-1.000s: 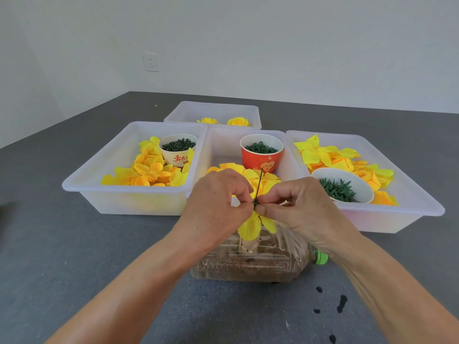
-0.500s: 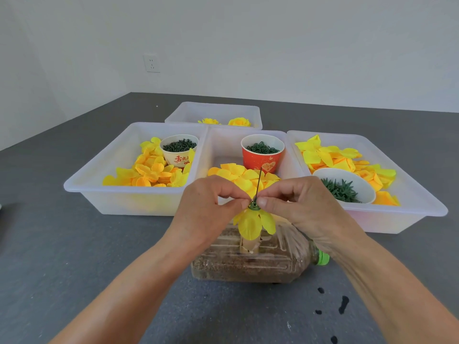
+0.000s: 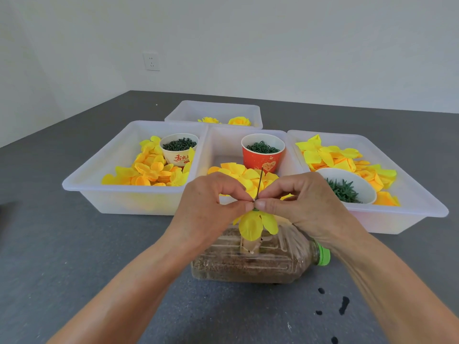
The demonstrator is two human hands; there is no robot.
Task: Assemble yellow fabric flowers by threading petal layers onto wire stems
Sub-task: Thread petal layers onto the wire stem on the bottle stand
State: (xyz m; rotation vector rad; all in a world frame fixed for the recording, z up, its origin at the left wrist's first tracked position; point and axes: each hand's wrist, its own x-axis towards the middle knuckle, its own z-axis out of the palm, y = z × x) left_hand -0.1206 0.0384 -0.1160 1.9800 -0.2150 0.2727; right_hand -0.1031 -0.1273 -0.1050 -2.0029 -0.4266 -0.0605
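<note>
The likeliest slip is the thin wire stem (image 3: 259, 182) bending or pulling free of the sand-filled bottle (image 3: 250, 259) if the small green ring (image 3: 255, 209) is pushed down off-axis, which would also crumple the yellow petal layer (image 3: 253, 224) just below. Left hand (image 3: 206, 209) and right hand (image 3: 300, 207) meet fingertip to fingertip, both pinched tight on the stem at that ring, above the bottle lying on the surface (image 3: 74, 256).
</note>
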